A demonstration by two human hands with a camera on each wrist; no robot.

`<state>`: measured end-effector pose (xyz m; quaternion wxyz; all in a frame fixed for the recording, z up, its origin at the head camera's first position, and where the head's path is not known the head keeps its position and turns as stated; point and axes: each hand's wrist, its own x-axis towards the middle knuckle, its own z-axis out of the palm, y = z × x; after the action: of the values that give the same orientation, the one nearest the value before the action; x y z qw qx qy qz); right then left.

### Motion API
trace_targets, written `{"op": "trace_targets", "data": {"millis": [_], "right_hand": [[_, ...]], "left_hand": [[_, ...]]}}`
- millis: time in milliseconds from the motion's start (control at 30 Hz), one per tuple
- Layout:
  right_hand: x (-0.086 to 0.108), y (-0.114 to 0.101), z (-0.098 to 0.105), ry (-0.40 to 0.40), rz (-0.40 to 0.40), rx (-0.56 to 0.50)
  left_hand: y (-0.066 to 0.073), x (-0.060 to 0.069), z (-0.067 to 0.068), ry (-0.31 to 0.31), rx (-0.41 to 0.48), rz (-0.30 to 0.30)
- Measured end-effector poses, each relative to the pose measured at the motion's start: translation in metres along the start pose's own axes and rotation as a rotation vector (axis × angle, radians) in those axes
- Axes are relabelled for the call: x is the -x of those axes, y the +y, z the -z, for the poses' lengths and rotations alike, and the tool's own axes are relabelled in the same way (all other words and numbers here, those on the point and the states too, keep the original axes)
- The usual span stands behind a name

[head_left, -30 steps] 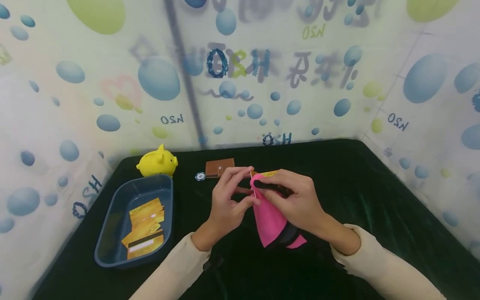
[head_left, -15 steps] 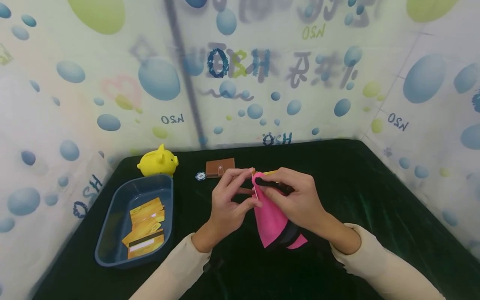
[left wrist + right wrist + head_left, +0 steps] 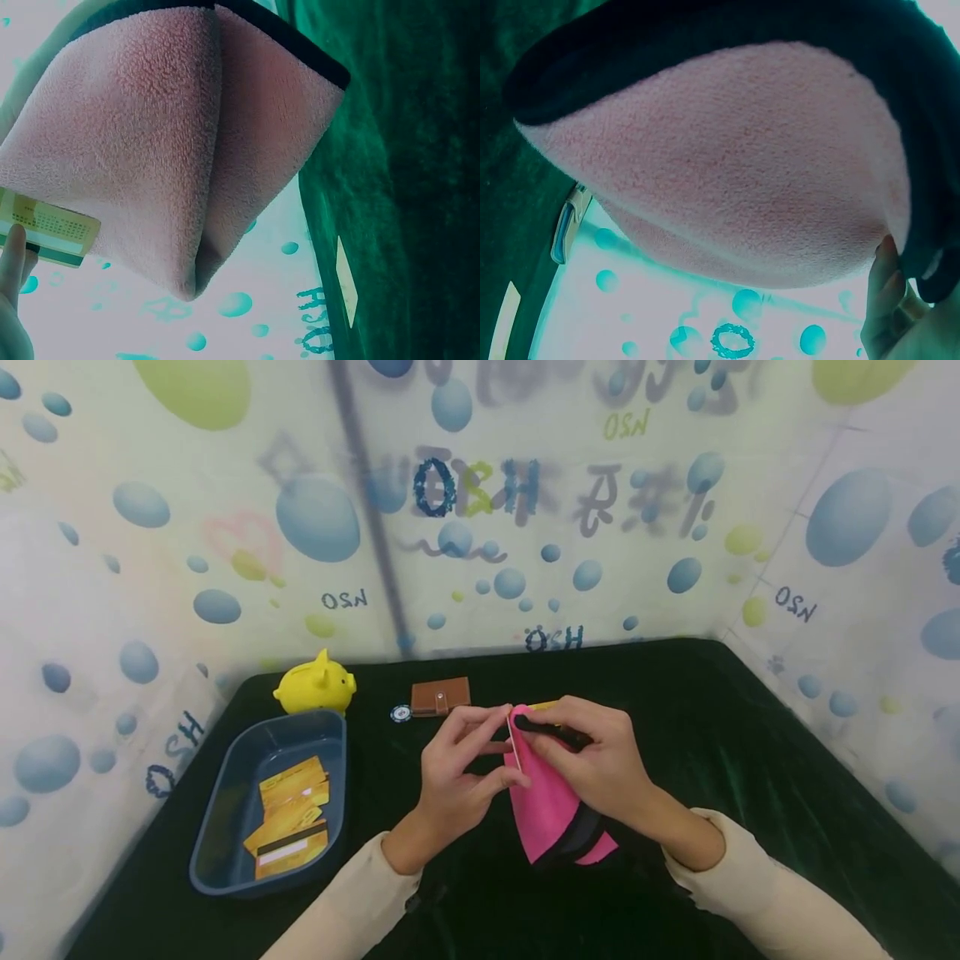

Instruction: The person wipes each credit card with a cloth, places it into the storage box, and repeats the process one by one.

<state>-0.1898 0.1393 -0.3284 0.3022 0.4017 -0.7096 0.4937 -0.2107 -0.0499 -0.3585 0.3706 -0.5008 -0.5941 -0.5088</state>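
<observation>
My left hand (image 3: 459,772) pinches a bank card (image 3: 52,232) by its edges; in the head view the card is seen nearly edge-on. In my right hand (image 3: 596,752) is a pink cloth (image 3: 543,810) with black edging, its top bunched between thumb and fingers against the card. The cloth hangs down in loose folds and fills much of both wrist views. The side of the card under the cloth is hidden.
A blue tray (image 3: 225,810) at the left holds several gold cards (image 3: 292,814). Behind it stands a yellow piggy bank (image 3: 311,687). A brown wallet (image 3: 438,695) and a poker chip (image 3: 401,713) lie farther back. Another gold card (image 3: 543,705) lies behind the hands.
My left hand, the card and the bunched cloth top have shifted slightly down and right. Both hands keep their holds; the things on the table have stayed put.
</observation>
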Motion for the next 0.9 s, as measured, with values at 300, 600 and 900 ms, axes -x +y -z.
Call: {"op": "trace_targets", "data": {"millis": [300, 600, 900], "right_hand": [[0.0002, -0.0006, 0.0031, -0.005, 0.002, 0.001], [0.0033, -0.002, 0.0075, -0.016, -0.032, 0.052], [0.0066, -0.0005, 0.0096, -0.005, -0.016, 0.058]], "left_hand": [[-0.0022, -0.0027, -0.0002, -0.017, -0.05, -0.088], [-0.0037, -0.0053, 0.0041, -0.091, -0.157, -0.236], [-0.0039, -0.0092, 0.0069, -0.083, -0.306, -0.496]]}}
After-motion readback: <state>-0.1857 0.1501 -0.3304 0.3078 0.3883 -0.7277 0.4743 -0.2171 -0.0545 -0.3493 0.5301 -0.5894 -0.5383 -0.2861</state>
